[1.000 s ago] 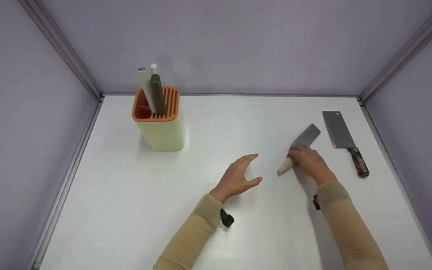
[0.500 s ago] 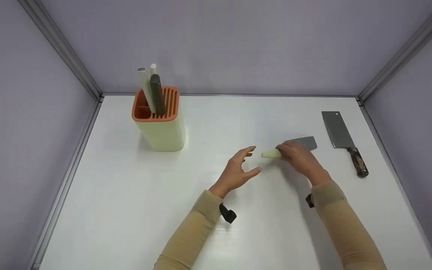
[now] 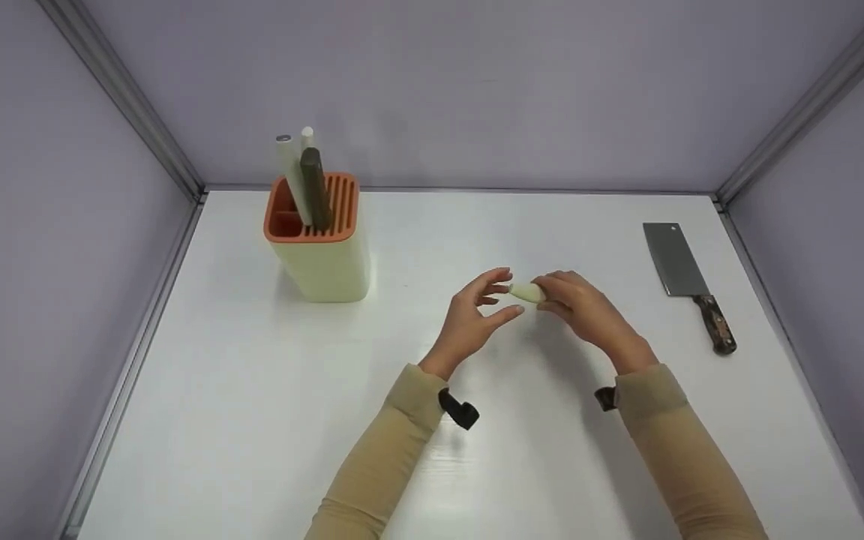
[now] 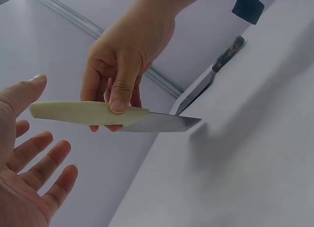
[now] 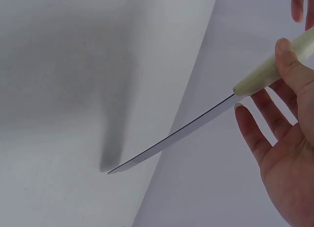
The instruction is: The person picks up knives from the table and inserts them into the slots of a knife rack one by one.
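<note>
My right hand (image 3: 580,309) pinches a kitchen knife by its pale green handle (image 4: 73,112), thumb on one side and fingertips on the other. In the left wrist view the blade (image 4: 162,123) points away from my left hand, above the white table. The right wrist view shows the long thin blade (image 5: 171,138) nearly edge-on, while in the head view the right hand hides it. My left hand (image 3: 469,319) has its thumb and fingers spread around the free end of the handle, not closed on it.
A cream knife block (image 3: 325,270) with an orange slotted top stands at the back left, several handles sticking up from it. At the right lies a cleaver (image 3: 678,259) with a dark patterned handle. Grey walls (image 3: 462,90) enclose the table.
My right hand has lifted the knife from the table and carried it left, turning its handle end toward my left hand. The left hand has moved slightly forward.
</note>
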Demonstrator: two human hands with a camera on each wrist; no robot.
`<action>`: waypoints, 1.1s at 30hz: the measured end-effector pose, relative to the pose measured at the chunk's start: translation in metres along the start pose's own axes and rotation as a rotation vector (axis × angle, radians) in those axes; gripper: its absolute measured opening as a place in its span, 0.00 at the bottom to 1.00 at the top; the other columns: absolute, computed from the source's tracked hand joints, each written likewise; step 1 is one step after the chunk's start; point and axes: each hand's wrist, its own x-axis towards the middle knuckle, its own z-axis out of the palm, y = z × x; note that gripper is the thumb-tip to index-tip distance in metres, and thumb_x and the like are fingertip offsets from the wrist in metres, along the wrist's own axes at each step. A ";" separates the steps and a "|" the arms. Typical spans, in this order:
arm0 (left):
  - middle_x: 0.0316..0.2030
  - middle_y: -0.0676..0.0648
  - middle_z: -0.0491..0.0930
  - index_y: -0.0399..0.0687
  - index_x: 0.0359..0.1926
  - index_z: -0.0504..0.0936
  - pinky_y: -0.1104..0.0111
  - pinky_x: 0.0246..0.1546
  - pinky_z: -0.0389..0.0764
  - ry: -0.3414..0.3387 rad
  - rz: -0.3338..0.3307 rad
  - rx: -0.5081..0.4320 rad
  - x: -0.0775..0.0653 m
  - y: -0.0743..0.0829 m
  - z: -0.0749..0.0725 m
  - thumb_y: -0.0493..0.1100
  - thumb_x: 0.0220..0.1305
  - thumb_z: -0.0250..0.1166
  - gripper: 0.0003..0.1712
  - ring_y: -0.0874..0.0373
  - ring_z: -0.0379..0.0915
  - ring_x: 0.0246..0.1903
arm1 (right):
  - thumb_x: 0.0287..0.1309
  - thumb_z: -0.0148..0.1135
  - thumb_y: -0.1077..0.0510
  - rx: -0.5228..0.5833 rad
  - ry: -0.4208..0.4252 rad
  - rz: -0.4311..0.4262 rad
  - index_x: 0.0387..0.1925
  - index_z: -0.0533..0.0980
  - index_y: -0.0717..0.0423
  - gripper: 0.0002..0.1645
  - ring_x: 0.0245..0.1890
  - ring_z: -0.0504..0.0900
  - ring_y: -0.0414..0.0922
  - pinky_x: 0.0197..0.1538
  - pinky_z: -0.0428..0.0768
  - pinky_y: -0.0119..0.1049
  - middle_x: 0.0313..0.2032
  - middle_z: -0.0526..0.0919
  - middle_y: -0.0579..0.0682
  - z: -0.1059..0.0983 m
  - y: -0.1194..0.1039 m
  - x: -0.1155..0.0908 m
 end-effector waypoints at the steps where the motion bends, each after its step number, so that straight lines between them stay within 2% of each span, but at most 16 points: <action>1: 0.58 0.50 0.76 0.45 0.65 0.72 0.61 0.53 0.76 0.006 0.003 -0.011 0.001 0.002 0.000 0.43 0.61 0.71 0.32 0.61 0.75 0.53 | 0.59 0.67 0.62 0.017 0.008 -0.003 0.54 0.78 0.58 0.21 0.51 0.76 0.49 0.55 0.76 0.48 0.49 0.80 0.52 -0.001 -0.003 0.001; 5: 0.56 0.47 0.78 0.43 0.63 0.74 0.57 0.52 0.77 0.027 0.018 -0.053 0.004 0.010 0.000 0.40 0.63 0.69 0.28 0.60 0.76 0.51 | 0.60 0.66 0.62 0.076 0.038 -0.018 0.56 0.77 0.58 0.22 0.50 0.76 0.50 0.53 0.77 0.49 0.50 0.79 0.53 -0.003 -0.015 0.004; 10: 0.53 0.43 0.80 0.38 0.60 0.77 0.55 0.50 0.77 0.056 0.083 -0.068 0.007 0.022 -0.001 0.37 0.64 0.67 0.24 0.55 0.77 0.50 | 0.60 0.66 0.63 0.155 0.092 -0.060 0.57 0.76 0.58 0.23 0.49 0.77 0.51 0.48 0.78 0.51 0.51 0.79 0.54 -0.005 -0.027 0.008; 15: 0.50 0.42 0.81 0.36 0.57 0.78 0.55 0.49 0.77 0.104 0.133 -0.007 0.011 0.030 -0.003 0.34 0.64 0.67 0.21 0.54 0.76 0.49 | 0.59 0.66 0.63 0.204 0.154 -0.107 0.57 0.76 0.58 0.23 0.48 0.77 0.51 0.47 0.78 0.53 0.50 0.80 0.54 -0.001 -0.037 0.012; 21: 0.49 0.42 0.81 0.35 0.54 0.80 0.53 0.47 0.77 0.143 0.174 0.060 0.015 0.036 -0.008 0.35 0.64 0.66 0.18 0.54 0.77 0.47 | 0.60 0.65 0.63 0.198 0.218 -0.156 0.58 0.76 0.57 0.23 0.43 0.77 0.51 0.42 0.79 0.46 0.50 0.81 0.53 0.007 -0.046 0.019; 25: 0.47 0.37 0.81 0.32 0.52 0.80 0.52 0.46 0.77 0.150 0.215 0.059 0.013 0.055 -0.014 0.33 0.64 0.65 0.16 0.50 0.77 0.46 | 0.59 0.66 0.63 0.203 0.252 -0.176 0.58 0.76 0.57 0.24 0.43 0.78 0.49 0.41 0.78 0.43 0.49 0.81 0.51 0.011 -0.052 0.023; 29: 0.47 0.41 0.82 0.34 0.52 0.80 0.58 0.47 0.77 0.148 0.257 0.076 0.015 0.056 -0.019 0.38 0.67 0.63 0.15 0.54 0.78 0.45 | 0.59 0.66 0.64 0.230 0.286 -0.189 0.57 0.76 0.58 0.23 0.43 0.79 0.46 0.42 0.79 0.42 0.48 0.82 0.51 0.015 -0.058 0.027; 31: 0.47 0.44 0.82 0.36 0.52 0.81 0.63 0.47 0.77 0.147 0.271 0.091 0.019 0.049 -0.021 0.40 0.68 0.63 0.15 0.57 0.77 0.46 | 0.58 0.66 0.64 0.245 0.309 -0.191 0.56 0.76 0.59 0.23 0.43 0.80 0.46 0.41 0.79 0.40 0.47 0.82 0.52 0.017 -0.061 0.029; 33: 0.47 0.45 0.81 0.37 0.52 0.81 0.63 0.48 0.76 0.143 0.285 0.094 0.021 0.046 -0.022 0.39 0.68 0.62 0.15 0.56 0.77 0.46 | 0.58 0.67 0.65 0.260 0.335 -0.189 0.55 0.76 0.60 0.22 0.42 0.80 0.48 0.41 0.78 0.39 0.46 0.82 0.52 0.018 -0.064 0.031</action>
